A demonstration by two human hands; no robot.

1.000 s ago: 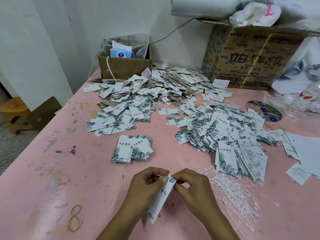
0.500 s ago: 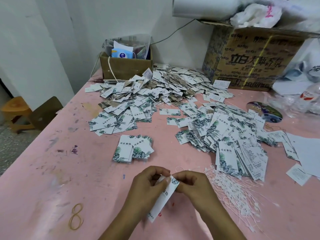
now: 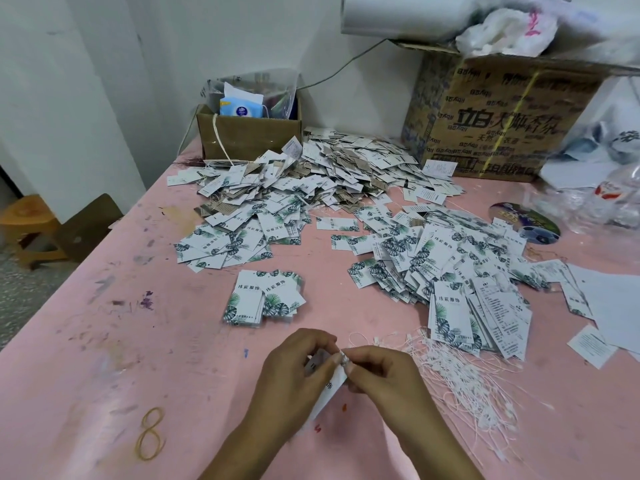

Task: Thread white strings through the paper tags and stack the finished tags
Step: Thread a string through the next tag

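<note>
On the pink table (image 3: 86,358), the greatest risk is judged to lie in the loose heap of tags right of centre (image 3: 450,265). Its near edge touches the bundle of white strings (image 3: 467,382), so tags could be dragged along when a string is drawn out. The strings are tangled, and several could be pulled at once. The small stack (image 3: 263,299) near the middle is fanned and could be scattered by a careless drop.

One tag (image 3: 330,389) is held above the near edge, its top end pinched by the left hand (image 3: 291,379) and the right hand (image 3: 384,375), whose fingertips meet. Its hole is hidden, so a missed or torn hole is possible. Whether a string is through cannot be told.

Counted:
- one table
- two cardboard boxes, large (image 3: 512,126) at the far right corner and small (image 3: 249,133) at the far edge
- two heaps, including the far one (image 3: 329,174), too many tags to count
- one stack
- one string bundle
- one held tag
- one rubber band (image 3: 150,433), seemingly twisted
</note>
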